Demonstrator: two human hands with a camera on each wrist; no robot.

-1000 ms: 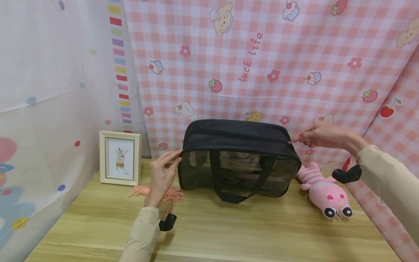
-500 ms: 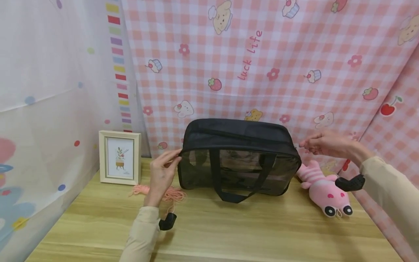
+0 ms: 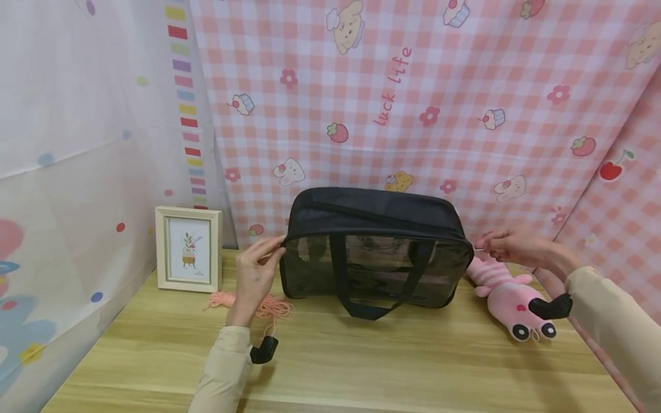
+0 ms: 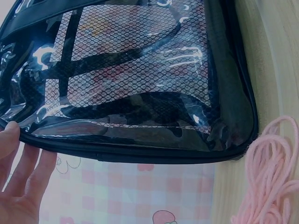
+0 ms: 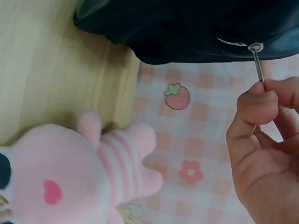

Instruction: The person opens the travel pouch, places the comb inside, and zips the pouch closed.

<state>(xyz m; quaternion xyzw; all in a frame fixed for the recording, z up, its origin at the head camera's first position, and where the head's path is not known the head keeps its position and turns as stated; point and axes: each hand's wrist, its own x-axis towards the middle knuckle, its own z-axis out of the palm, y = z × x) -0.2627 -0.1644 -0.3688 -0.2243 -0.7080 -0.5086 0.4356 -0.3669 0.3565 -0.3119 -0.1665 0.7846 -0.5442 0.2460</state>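
A black bag (image 3: 384,215) with a see-through front panel stands upright on the wooden table, its black strap handle (image 3: 361,308) hanging down in front. At its upper left corner, my left hand (image 3: 255,275) pinches the piped edge between thumb and fingers; the left wrist view shows the fingers behind that edge. On the other side, my right hand (image 3: 516,245) pinches a metal zipper pull (image 5: 258,65) between thumb and forefinger. In the right wrist view the pull hangs from a slider at the bag's end, and a short stretch of zipper line shows beside it.
A pink plush toy (image 3: 508,298) with big round eyes lies right of the bag, below my right forearm. Pink yarn (image 3: 273,307) lies behind my left wrist. A framed picture (image 3: 189,249) stands at the back left. Patterned cloths (image 3: 330,103) hang behind the table.
My right hand, with the zipper pull, has moved down and slightly right along the bag's right end. My left hand keeps its hold on the left corner.
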